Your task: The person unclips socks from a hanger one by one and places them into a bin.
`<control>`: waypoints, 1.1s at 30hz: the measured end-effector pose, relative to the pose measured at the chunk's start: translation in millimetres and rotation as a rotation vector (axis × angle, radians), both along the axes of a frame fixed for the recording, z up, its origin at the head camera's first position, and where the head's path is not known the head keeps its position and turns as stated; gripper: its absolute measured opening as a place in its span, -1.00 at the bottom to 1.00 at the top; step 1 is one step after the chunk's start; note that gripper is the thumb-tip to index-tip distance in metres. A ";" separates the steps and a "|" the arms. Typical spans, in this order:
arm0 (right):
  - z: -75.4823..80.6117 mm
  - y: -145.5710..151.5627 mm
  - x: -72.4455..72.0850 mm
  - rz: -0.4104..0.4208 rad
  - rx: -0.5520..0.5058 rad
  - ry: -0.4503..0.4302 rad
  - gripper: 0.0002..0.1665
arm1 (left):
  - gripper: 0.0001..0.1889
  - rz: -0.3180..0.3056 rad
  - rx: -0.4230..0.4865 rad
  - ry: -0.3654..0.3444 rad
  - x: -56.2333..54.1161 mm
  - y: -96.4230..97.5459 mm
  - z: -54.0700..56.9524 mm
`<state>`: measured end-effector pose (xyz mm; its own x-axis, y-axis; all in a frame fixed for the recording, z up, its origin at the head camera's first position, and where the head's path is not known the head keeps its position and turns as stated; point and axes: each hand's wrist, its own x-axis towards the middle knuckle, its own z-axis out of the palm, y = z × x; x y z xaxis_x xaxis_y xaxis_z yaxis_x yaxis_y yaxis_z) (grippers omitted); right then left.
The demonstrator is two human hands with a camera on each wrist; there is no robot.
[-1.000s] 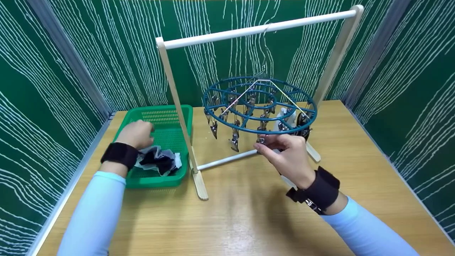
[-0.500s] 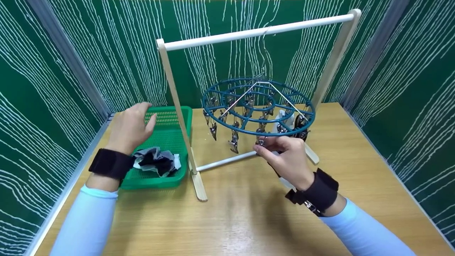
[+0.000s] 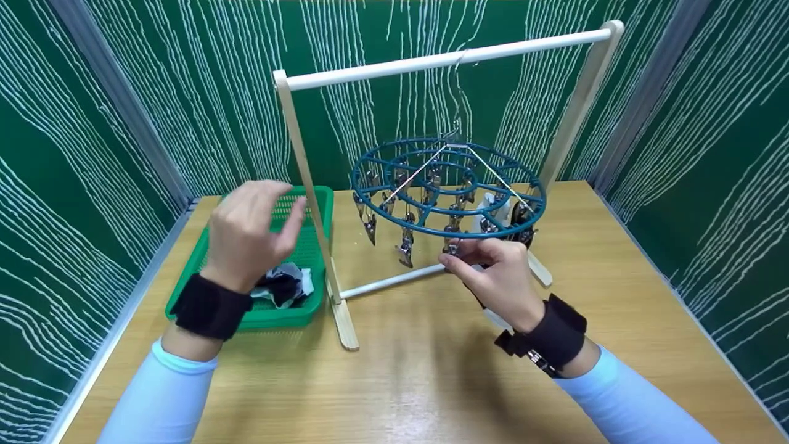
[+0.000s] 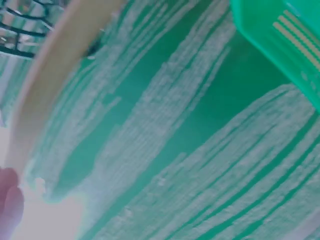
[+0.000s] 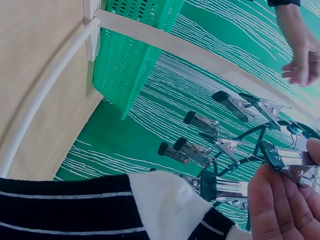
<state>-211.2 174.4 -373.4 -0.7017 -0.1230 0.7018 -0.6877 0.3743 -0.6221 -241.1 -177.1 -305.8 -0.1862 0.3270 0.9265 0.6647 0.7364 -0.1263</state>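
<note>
My right hand [image 3: 502,271] pinches a metal clip [image 5: 290,159] between thumb and fingers, at the front rim of a round teal clip hanger [image 3: 425,225]. No cloth shows in that clip's jaws. Beside it, in the right wrist view, a black-and-white striped sock [image 5: 75,207] hangs from another clip [image 5: 225,189]. My left hand [image 3: 253,228] is raised near the stand's left post, thumb and fingers apart and holding nothing. Below it a green basket [image 3: 314,296] holds crumpled black, grey and white cloth [image 3: 286,285], partly hidden by the hand.
A wooden stand with a white top bar [image 3: 382,69] carries the hanger by its hook. Its left post [image 3: 302,154] rises between basket and hanger, and a lower white bar [image 3: 394,282] crosses near the tabletop. Several other clips dangle. More pale cloth [image 3: 493,206] hangs at the right.
My left hand has come up from over the basket, its fingers spreading, and moved right toward the stand's post. The right hand stays on the clip.
</note>
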 end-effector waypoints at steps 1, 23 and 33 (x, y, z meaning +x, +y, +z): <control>0.0 0.2 0.2 0.000 0.000 0.000 -0.86 | -0.83 -0.028 -0.004 0.027 1.3 5.4 0.3; -1.5 0.8 -0.7 0.003 0.029 -0.006 -0.75 | -0.79 -0.078 -0.425 0.083 7.0 115.9 -10.1; -0.5 -0.1 0.0 0.010 0.082 -0.007 -0.72 | -0.89 -0.058 -0.438 0.161 4.8 123.9 -14.7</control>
<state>-211.2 174.3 -373.8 -0.7047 -0.1868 0.6845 -0.6877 0.4173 -0.5941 -236.3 -53.2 -320.5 -0.0212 0.6994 0.7144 0.6493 0.5530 -0.5221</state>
